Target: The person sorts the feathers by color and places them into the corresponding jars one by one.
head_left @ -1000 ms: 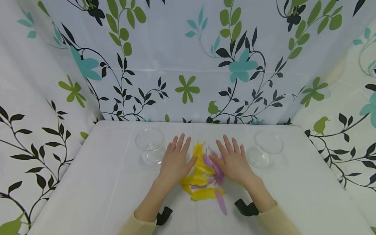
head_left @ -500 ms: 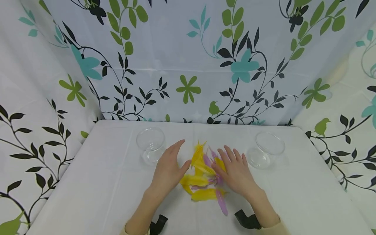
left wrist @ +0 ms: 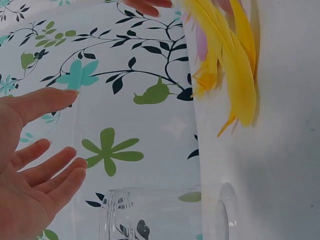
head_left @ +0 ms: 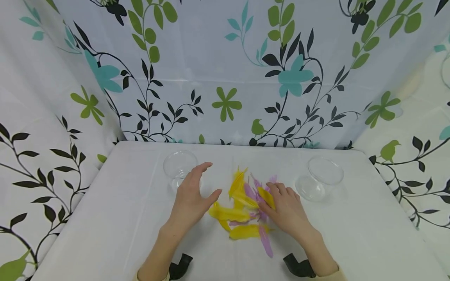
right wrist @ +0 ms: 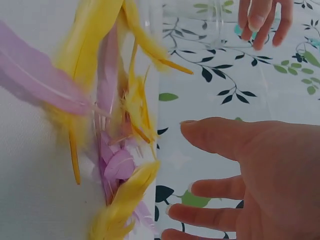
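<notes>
A loose pile of yellow feathers and light purple feathers lies mid-table between the hands. My left hand is held left of the pile, thumb and fingers spread apart with nothing between them; the left wrist view shows that gap well. At the pile's right side is my right hand, its fingers slightly bent beside a yellow feather. The right wrist view shows its thumb apart from the fingers, with feathers in front of them and none gripped.
A clear glass container stands behind my left hand, partly covered by it. Another clear container stands at the right. Black wrist devices sit by both forearms. A leaf-patterned curtain closes off the table's back.
My left hand has drawn left and toward me, turning so its thumb and fingers face the pile. My right hand has come down closer, fingers bending. The leftmost yellow feather has shifted slightly left.
</notes>
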Available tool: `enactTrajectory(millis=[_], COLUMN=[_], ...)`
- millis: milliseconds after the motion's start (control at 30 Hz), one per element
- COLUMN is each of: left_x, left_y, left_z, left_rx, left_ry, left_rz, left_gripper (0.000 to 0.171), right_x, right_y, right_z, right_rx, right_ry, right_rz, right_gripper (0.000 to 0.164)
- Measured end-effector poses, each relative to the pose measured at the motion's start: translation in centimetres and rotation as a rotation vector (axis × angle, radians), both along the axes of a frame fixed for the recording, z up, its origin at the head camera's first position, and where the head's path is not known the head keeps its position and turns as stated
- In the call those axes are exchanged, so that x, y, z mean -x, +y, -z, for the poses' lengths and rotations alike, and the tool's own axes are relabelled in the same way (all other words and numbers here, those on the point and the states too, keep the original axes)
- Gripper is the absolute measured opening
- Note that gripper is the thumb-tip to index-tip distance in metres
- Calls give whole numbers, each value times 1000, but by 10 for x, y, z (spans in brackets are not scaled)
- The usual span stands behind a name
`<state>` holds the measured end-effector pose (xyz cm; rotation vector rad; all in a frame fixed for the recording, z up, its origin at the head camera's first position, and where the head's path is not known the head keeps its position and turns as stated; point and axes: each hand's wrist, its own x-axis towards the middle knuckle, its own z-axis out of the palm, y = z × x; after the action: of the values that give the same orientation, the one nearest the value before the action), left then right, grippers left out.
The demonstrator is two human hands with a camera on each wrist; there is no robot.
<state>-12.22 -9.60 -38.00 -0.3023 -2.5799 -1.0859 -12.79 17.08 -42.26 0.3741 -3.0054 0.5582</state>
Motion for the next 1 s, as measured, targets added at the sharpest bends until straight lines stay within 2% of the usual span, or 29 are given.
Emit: enactTrajectory(millis=[300, 433, 533, 700, 867, 1000], left_x=[9, 13, 17, 22, 28, 31], left_y=[-26, -39, -47, -57, -66, -69], left_z=[-1, -1, 0, 7, 16, 23], left_rx=[9, 15, 22, 45, 18, -15], left_ry=[187, 221, 195, 85, -21, -91], left_rz=[-15, -50, -71, -126, -175, -195], left_gripper=[77, 83, 91, 110, 125, 128], right_x=[2, 3, 3, 3, 4, 5], right_y=[7, 10, 13, 17, 22, 26], right_z=[0, -1, -1, -1, -2, -3], right_rx=[-26, -32, -41, -50, -57, -75], right_ry=[-53, -81, -106, -131, -141, -178], right_rz=[21, 22, 22, 6, -3, 3], right_gripper=[61, 59, 57, 54, 50, 48])
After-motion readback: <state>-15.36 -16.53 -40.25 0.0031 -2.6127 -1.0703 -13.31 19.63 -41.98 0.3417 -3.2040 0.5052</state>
